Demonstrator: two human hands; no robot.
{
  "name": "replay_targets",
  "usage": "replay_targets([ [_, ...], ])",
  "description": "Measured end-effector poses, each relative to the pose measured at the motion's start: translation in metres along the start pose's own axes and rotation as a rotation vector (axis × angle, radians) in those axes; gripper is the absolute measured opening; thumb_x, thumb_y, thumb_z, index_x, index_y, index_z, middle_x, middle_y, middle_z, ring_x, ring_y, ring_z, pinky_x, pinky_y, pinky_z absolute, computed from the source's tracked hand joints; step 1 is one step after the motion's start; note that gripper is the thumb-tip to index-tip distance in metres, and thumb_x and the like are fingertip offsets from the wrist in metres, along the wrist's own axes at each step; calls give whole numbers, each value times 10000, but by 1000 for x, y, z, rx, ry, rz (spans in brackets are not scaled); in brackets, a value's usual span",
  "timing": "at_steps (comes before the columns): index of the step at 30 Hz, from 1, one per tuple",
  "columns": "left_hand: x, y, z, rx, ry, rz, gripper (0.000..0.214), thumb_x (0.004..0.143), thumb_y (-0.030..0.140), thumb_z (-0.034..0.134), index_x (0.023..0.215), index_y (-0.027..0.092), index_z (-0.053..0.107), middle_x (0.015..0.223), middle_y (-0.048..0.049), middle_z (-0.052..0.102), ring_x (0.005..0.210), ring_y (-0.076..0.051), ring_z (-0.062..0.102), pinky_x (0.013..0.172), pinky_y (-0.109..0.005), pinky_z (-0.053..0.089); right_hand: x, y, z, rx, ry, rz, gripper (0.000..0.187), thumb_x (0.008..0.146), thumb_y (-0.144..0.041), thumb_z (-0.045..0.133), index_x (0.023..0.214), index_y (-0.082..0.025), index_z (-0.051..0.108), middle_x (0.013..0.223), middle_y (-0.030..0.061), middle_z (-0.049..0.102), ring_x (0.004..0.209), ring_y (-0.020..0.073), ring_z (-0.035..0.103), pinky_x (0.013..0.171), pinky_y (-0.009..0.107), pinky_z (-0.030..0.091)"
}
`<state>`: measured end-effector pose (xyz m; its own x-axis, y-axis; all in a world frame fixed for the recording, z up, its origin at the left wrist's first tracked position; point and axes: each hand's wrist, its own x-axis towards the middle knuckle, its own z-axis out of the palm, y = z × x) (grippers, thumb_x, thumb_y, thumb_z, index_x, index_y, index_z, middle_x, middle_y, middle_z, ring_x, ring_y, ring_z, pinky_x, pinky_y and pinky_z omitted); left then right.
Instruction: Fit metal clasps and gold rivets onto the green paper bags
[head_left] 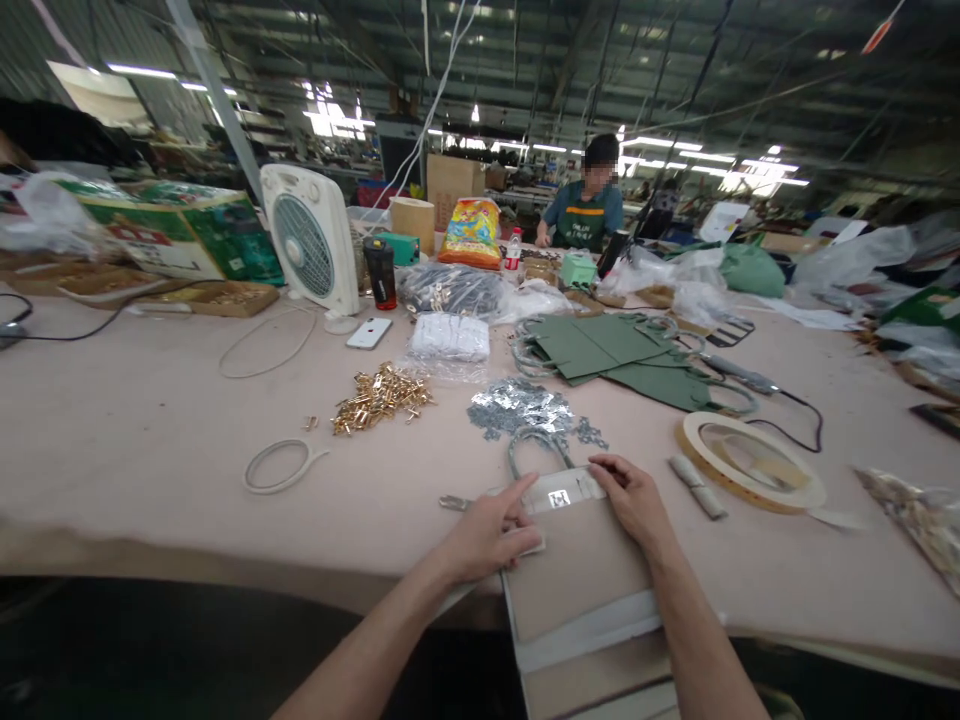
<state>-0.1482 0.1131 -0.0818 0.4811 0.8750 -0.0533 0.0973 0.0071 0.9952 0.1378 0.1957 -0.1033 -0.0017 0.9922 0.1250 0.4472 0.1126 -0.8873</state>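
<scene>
A beige bag panel (585, 570) lies at the table's front edge, its lower part hanging toward me. A rope-like looped handle (536, 440) stands out from its far end. Across that end runs a pale strip with a small square metal plate (559, 498). My left hand (487, 535) rests at the strip's left end, index finger stretched along it, the other fingers curled around something mostly hidden. A metal tip (454, 502) pokes out left of this hand. My right hand (630, 500) grips the panel's far right corner between thumb and fingers.
Beyond the panel lie metal plates (521, 408), gold clasps (382, 398) and green bag panels (615, 355). Tape rolls (750, 460) sit right, a white band coil (277, 467) left. A fan (311, 240), phone (369, 333) and co-worker (585, 205) are farther back.
</scene>
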Motion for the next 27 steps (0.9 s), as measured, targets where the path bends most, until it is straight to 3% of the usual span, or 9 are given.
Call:
replay_targets([
  [2, 0, -1, -1, -7, -20, -13, 934, 867, 260, 678, 1655, 235, 178, 929, 2, 692, 570, -92, 610, 567, -212, 496, -4, -6, -1, -69, 78, -82, 404, 889, -541, 675, 1090, -196, 742, 1044, 87, 760, 923, 255, 686, 877, 397, 520],
  [7, -2, -7, -6, 129, -29, 68, 943, 764, 117, 615, 1633, 227, 266, 987, 3, 725, 706, -126, 649, 690, -241, 493, -30, -47, -2, -155, 402, -348, 297, 945, -457, 654, 1073, -200, 729, 1057, 91, 723, 924, 240, 661, 899, 405, 520],
  [9, -3, -7, -8, 176, -41, 98, 987, 704, 91, 602, 1628, 221, 281, 1006, 5, 735, 786, -155, 658, 711, -247, 486, -51, -62, 7, -70, 338, -357, 242, 974, -414, 635, 1082, -214, 716, 1003, 75, 717, 889, 230, 667, 846, 381, 542],
  [11, -4, -6, -9, 226, -39, 128, 1011, 679, 101, 608, 1628, 219, 279, 1000, 9, 736, 813, -173, 652, 728, -258, 484, -72, -72, 22, -54, 125, -390, 218, 990, -369, 626, 1144, -236, 703, 1039, 76, 714, 915, 233, 679, 827, 373, 562],
  [14, -7, -5, -9, 275, -9, 179, 979, 699, 143, 611, 1623, 213, 293, 1024, -12, 738, 838, -194, 652, 763, -285, 496, -93, -74, 51, -162, -110, -514, 320, 982, -323, 647, 1297, -272, 673, 1239, 102, 675, 1134, 274, 649, 964, 429, 556],
  [16, -8, -5, -9, 265, 3, 199, 957, 710, 154, 599, 1618, 208, 303, 1091, -38, 739, 891, -212, 664, 796, -296, 509, -100, -70, 67, -211, -130, -563, 354, 993, -293, 627, 1345, -290, 661, 1281, 104, 654, 1189, 279, 628, 1007, 444, 550],
  [19, -9, -6, -8, 284, 2, 177, 955, 704, 160, 604, 1612, 205, 312, 1099, -41, 746, 914, -225, 672, 831, -299, 516, -103, -59, 79, -238, -90, -567, 330, 1011, -260, 597, 1327, -304, 684, 1191, 99, 673, 1110, 262, 656, 951, 420, 576],
  [27, -14, 0, -8, 345, -3, 198, 841, 701, 145, 603, 1527, 187, 453, 1107, -60, 747, 1015, -261, 675, 955, -344, 511, -108, -54, 77, -202, -109, -571, 285, 1025, -228, 580, 1256, -313, 722, 1000, 65, 715, 939, 228, 680, 825, 357, 573],
])
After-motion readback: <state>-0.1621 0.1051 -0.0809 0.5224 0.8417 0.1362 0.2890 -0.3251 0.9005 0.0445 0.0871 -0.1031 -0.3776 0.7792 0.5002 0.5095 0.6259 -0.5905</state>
